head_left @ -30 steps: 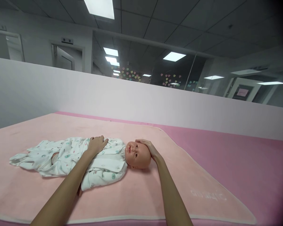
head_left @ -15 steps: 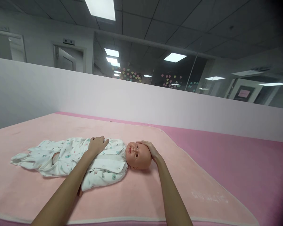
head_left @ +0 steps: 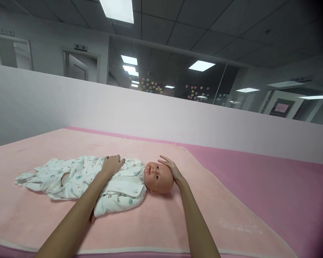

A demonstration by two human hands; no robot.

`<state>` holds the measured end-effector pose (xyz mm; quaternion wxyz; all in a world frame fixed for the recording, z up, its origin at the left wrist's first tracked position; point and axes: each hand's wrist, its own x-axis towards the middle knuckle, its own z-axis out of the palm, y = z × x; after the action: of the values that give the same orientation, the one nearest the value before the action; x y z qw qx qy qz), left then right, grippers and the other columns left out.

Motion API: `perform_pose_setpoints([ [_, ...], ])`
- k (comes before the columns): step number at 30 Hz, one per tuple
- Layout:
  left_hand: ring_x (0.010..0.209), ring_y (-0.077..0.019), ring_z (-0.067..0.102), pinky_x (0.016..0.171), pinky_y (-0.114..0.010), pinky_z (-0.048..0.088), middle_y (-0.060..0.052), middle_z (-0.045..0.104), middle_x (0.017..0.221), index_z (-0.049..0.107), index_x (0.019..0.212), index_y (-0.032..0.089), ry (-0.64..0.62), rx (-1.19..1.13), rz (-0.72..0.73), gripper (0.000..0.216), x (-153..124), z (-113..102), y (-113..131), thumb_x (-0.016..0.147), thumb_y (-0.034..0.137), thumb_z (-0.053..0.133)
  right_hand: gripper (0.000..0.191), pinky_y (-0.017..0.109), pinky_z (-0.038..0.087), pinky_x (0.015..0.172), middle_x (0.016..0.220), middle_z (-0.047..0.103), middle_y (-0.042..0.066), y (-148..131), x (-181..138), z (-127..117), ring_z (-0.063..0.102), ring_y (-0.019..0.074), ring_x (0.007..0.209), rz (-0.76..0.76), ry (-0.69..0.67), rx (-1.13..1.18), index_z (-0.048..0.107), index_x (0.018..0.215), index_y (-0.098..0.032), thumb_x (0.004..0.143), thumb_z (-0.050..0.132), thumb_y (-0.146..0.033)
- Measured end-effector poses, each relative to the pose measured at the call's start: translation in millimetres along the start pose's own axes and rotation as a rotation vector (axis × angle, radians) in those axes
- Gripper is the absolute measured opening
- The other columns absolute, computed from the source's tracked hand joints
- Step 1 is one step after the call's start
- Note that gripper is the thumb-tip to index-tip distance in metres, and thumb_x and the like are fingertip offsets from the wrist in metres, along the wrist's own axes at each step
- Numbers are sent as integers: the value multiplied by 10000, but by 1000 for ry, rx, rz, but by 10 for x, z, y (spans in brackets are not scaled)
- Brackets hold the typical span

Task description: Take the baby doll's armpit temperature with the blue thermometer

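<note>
Left hand [head_left: 111, 165]: flat, palm down, fingers loosely together, lying on the chest of the doll [head_left: 129, 181]; holds nothing.
Right hand [head_left: 170, 167]: open, fingers a little apart and curved round the crown of the head [head_left: 158, 178]; whether the fingertips touch it cannot be told.
Forearms: both reach in from the bottom edge, the left across the doll's near side, the right just beside the head.
Doll: on its back, lengthwise across the view, head to the right, feet to the left, face turned up and toward the camera.
Suit [head_left: 78, 175]: white with small coloured prints, rumpled and loose at the legs, one sleeve lying out toward the near side.
Blanket [head_left: 150, 222]: pale pink with a light trim, spread flat under the doll.
Bed [head_left: 271, 186]: deeper pink, showing beyond the blanket's right and far edges.
Wall [head_left: 150, 111]: plain low partition along the bed's far side.
Glass [head_left: 199, 86]: above the wall, with small heart stickers [head_left: 148, 85] on it.
Ceiling: dark tiles with lit panels [head_left: 117, 9]; a door [head_left: 75, 68] at far left.
</note>
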<state>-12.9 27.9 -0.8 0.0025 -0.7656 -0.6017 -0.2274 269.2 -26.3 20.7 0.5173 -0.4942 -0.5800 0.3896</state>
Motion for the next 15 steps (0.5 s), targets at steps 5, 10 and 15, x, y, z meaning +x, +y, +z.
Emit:
perform_pose_setpoints([
  [5,885,-255,575,839,-392,305,-136,656,878,551,793,137,5,-5,4,388,-3,1,-2,811,396,264,346,353,374,929,1152,577,40,-10,-4,3,511,226,1071,1,-42,1,645,975,-206,694,539,-379],
  [10,895,-259,577,839,-387,304,-136,659,886,556,794,143,11,-8,1,390,-8,-12,7,807,403,266,376,346,392,901,1101,604,47,-3,0,-1,532,228,1034,15,-42,16,635,997,-198,674,569,-378],
  [15,889,-257,581,831,-372,310,-139,663,884,558,784,147,0,-23,-5,394,-16,-32,18,808,406,263,314,328,392,894,1088,610,37,4,5,-8,527,220,1033,6,-34,-12,664,903,-189,696,530,-383],
])
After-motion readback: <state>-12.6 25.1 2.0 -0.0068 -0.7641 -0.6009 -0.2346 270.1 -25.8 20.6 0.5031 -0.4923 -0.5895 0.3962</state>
